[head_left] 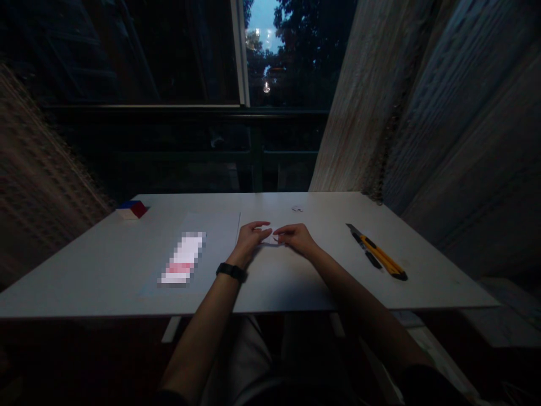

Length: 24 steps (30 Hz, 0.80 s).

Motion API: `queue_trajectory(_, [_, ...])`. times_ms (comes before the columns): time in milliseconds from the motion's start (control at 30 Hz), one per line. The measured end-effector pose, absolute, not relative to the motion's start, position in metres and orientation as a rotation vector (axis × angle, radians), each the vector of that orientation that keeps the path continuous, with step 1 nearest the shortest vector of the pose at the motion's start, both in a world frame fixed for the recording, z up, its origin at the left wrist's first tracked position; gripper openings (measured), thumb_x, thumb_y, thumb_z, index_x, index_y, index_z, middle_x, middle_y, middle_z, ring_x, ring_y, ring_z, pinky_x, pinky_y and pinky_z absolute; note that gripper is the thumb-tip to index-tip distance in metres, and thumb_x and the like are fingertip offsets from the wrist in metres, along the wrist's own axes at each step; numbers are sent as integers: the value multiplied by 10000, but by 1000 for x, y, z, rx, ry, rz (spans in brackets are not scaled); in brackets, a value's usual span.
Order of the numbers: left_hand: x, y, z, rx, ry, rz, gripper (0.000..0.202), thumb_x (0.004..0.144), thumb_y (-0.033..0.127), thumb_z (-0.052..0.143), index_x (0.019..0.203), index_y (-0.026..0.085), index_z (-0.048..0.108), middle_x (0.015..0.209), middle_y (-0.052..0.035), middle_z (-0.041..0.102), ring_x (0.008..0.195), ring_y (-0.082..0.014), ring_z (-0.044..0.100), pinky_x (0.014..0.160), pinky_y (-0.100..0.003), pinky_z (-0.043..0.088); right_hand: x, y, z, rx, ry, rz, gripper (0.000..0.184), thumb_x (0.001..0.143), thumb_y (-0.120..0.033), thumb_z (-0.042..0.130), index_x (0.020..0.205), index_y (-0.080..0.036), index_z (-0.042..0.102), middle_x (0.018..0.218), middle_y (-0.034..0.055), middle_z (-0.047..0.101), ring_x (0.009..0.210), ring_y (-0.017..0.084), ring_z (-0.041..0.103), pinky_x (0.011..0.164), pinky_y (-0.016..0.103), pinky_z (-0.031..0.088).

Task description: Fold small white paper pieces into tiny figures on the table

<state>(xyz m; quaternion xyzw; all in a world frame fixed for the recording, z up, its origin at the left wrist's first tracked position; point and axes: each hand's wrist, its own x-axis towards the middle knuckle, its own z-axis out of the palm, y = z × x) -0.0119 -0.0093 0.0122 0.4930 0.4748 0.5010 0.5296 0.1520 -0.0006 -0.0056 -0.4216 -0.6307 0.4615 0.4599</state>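
Over the middle of the white table, my left hand [252, 235] and my right hand [296, 237] meet at a small piece of white paper [269, 239]. The thumb and fingers of the left pinch the paper's left part. On its right side, the fingertips of my right hand close on the paper too. Its exact shape is partly hidden by the fingers. Left of my hands lies a large white sheet [224, 231], with a pixelated bright rectangle [182, 259] on it. Just beyond my hands is a small white paper scrap [297, 209].
On the right of the table [287, 290] lie a yellow box cutter [384, 259] and a black pen-like tool [367, 251]. A blue, red and white cube [132, 210] sits at the far left corner. Curtains [342, 113] flank a dark window behind the table.
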Motion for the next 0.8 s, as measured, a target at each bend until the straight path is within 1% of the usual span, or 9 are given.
queue_trajectory(133, [-12,-9,11,1125,1100,1191,417,520,287,749,889,113,661,567,-11,594,504,-103,517,470,-217,367,152,0,-5,-1046,-1584,1095,293,546,-343,727,751,-134,717,567,28,641,484,98,511,452,215,379])
queue_trajectory(233, [-12,-7,10,1096,1081,1191,379,513,283,754,838,113,658,557,-12,594,491,-104,514,468,-222,374,152,1,-5,-1046,-1547,1085,303,565,-392,716,725,-135,713,561,27,633,479,98,512,448,219,387])
queue_trajectory(333, [-12,-7,10,1083,1083,1189,384,495,269,767,826,115,647,544,-5,587,474,-100,508,468,-223,382,151,1,-5,-1044,-1461,1084,327,578,-426,702,716,-130,707,544,20,615,458,97,504,429,223,389])
queue_trajectory(433, [-12,-6,9,1102,1091,1181,404,499,261,769,850,115,633,533,3,578,480,-104,524,482,-224,402,150,1,-6,-1044,-1435,1071,330,573,-429,705,706,-128,703,545,18,612,440,92,492,424,229,392])
queue_trajectory(600, [-11,-7,7,1132,1054,1115,462,531,259,759,944,125,604,657,-32,633,544,-121,577,514,-234,438,150,1,-7,-1032,-1424,1042,301,568,-405,714,686,-129,702,590,31,634,492,108,509,446,239,409])
queue_trajectory(700, [-11,-6,6,1158,1051,1087,457,543,264,757,949,121,604,649,-31,628,538,-115,574,509,-227,436,150,0,-7,-1029,-1404,1054,306,555,-399,724,684,-122,700,600,36,637,522,119,523,455,245,420])
queue_trajectory(800, [-12,-6,5,1150,1040,1088,458,545,255,760,955,121,605,648,-30,629,543,-113,574,506,-222,433,150,0,-6,-1028,-1396,1055,320,555,-415,722,668,-117,693,570,29,618,513,117,515,451,247,420])
